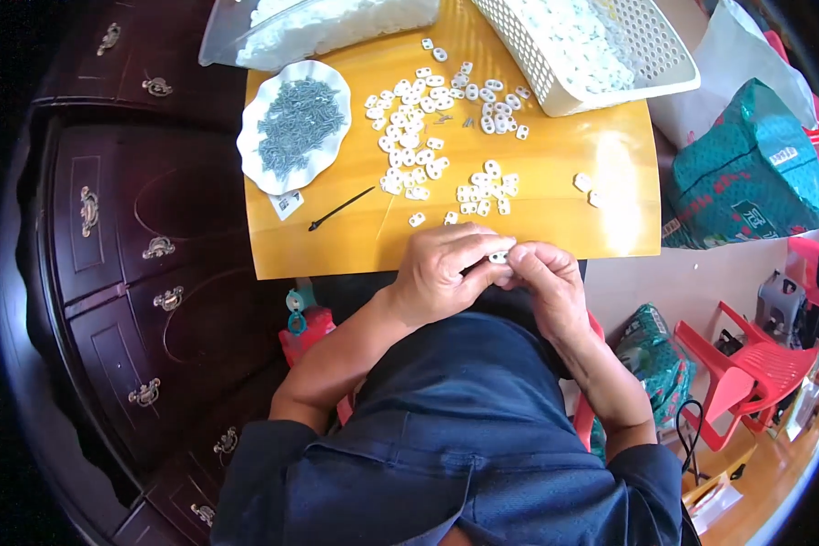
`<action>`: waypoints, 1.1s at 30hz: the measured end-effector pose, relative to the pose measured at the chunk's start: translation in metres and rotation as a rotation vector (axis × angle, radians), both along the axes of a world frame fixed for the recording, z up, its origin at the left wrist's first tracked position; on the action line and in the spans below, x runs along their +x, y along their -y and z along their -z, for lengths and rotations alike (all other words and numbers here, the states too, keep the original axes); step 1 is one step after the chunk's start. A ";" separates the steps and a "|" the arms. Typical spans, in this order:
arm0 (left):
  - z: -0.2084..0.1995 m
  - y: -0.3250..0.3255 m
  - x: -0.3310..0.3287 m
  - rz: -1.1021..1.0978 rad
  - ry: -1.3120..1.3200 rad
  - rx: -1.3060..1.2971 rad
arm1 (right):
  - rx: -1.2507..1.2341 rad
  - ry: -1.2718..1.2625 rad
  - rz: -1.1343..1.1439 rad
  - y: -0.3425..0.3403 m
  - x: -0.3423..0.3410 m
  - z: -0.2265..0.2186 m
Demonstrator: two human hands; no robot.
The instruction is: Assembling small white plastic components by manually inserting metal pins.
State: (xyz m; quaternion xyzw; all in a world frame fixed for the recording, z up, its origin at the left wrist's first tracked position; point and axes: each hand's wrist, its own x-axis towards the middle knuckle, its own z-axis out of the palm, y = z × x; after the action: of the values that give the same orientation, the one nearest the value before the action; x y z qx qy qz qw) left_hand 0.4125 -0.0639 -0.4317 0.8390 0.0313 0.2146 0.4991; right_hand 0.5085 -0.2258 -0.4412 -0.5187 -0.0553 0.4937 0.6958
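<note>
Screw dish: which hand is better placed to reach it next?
Left, likely. The screw dish sits at the table's left side, nearer the left hand; the right hand would cross over.

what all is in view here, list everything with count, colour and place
table: one, yellow wood, centre
white parts: many, loose on the table
plate: one, white, table's left edge
screws: a heap, grey, on the plate
basket: one, white, table's far right, holding white parts
bag: one, clear, far left of the table, full of white parts
black tie: one, below the plate
cabinet: one, dark, left
green bags: two, right
red chair: one, lower right
left hand: at the table's near edge, pinching a white part with the right
right hand: beside it
held part: one, white, between the fingertips
</note>
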 end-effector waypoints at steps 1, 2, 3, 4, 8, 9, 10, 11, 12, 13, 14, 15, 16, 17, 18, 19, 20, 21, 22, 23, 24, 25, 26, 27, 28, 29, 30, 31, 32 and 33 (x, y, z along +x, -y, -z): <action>0.000 -0.002 0.002 0.001 -0.010 -0.009 | -0.017 -0.003 -0.002 -0.002 0.001 -0.002; -0.001 -0.004 0.004 -0.002 -0.011 -0.026 | -0.019 -0.022 0.019 -0.005 0.001 -0.004; -0.002 -0.006 0.006 -0.018 -0.001 -0.032 | -0.019 -0.039 0.040 -0.008 0.001 -0.006; -0.003 -0.008 0.007 -0.036 0.010 -0.034 | -0.032 -0.039 0.035 -0.009 0.000 -0.005; -0.002 -0.017 0.008 -0.011 0.001 -0.023 | -0.018 -0.113 0.066 -0.014 -0.004 -0.006; -0.005 -0.018 0.009 -0.009 0.028 -0.004 | -0.002 -0.096 0.062 -0.015 -0.003 -0.007; -0.007 -0.019 0.010 -0.005 0.053 0.015 | 0.014 -0.080 0.059 -0.015 -0.004 -0.007; -0.008 -0.019 0.010 -0.013 0.058 0.065 | 0.032 -0.095 0.066 -0.014 -0.005 -0.006; -0.008 -0.019 0.010 -0.012 0.056 0.066 | 0.033 -0.097 0.066 -0.015 -0.003 -0.008; -0.009 -0.019 0.010 -0.013 0.039 0.164 | 0.048 -0.128 0.051 -0.016 -0.002 -0.010; -0.008 -0.019 0.010 -0.012 0.021 0.263 | 0.063 -0.158 0.037 -0.017 0.000 -0.011; -0.006 -0.018 0.011 -0.003 -0.006 0.301 | 0.067 -0.160 0.040 -0.016 0.002 -0.010; -0.007 -0.016 0.012 0.001 -0.007 0.303 | 0.044 -0.126 0.016 -0.014 0.005 -0.007; -0.007 -0.013 0.014 0.000 -0.027 0.251 | 0.022 -0.091 -0.008 -0.012 0.007 -0.006; -0.007 -0.012 0.016 -0.002 -0.046 0.200 | 0.024 -0.092 -0.003 -0.012 0.009 -0.006; -0.007 -0.012 0.017 0.005 -0.047 0.200 | 0.011 -0.057 -0.023 -0.012 0.011 -0.006; -0.005 -0.012 0.017 -0.005 -0.053 0.104 | -0.001 -0.023 -0.044 -0.011 0.013 -0.007; -0.005 -0.014 0.018 -0.014 -0.060 0.008 | -0.001 -0.022 -0.037 -0.011 0.015 -0.009; -0.007 -0.018 0.019 -0.016 -0.062 -0.005 | -0.027 -0.003 -0.028 -0.013 0.016 -0.012; -0.012 -0.022 0.019 -0.024 -0.097 -0.012 | -0.052 0.016 -0.019 -0.014 0.018 -0.013; -0.015 -0.026 0.018 -0.033 -0.132 -0.019 | -0.074 0.025 -0.023 -0.013 0.020 -0.013; -0.017 -0.030 0.018 -0.063 -0.153 0.007 | -0.102 0.075 -0.016 -0.014 0.022 -0.017; -0.015 -0.037 0.019 -0.077 -0.145 0.061 | -0.130 0.125 -0.009 -0.014 0.025 -0.020; -0.013 -0.044 0.020 -0.092 -0.138 0.115 | -0.188 0.282 0.002 -0.013 0.028 -0.019; -0.013 -0.049 0.019 -0.148 -0.173 0.127 | -0.219 0.427 0.007 -0.010 0.031 -0.016; -0.011 -0.057 0.019 -0.182 -0.139 0.208 | -0.250 0.571 0.012 -0.009 0.036 -0.014; -0.009 -0.065 0.021 -0.216 -0.105 0.288 | -0.299 0.782 0.005 -0.008 0.043 -0.014; -0.008 -0.071 0.025 -0.253 -0.128 0.324 | -0.336 0.911 -0.010 -0.008 0.049 -0.017; -0.008 -0.077 0.027 -0.265 -0.147 0.351 | -0.373 1.040 -0.024 -0.008 0.055 -0.021; -0.008 -0.083 0.030 -0.276 -0.165 0.378 | -0.423 1.050 -0.045 -0.007 0.059 -0.024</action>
State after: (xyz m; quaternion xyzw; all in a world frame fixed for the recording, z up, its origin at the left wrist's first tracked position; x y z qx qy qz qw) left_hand 0.4427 0.0189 -0.4237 0.9199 0.1457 0.2135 0.2949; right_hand 0.5672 -0.2188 -0.4174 -0.8215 -0.3050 0.1842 0.4452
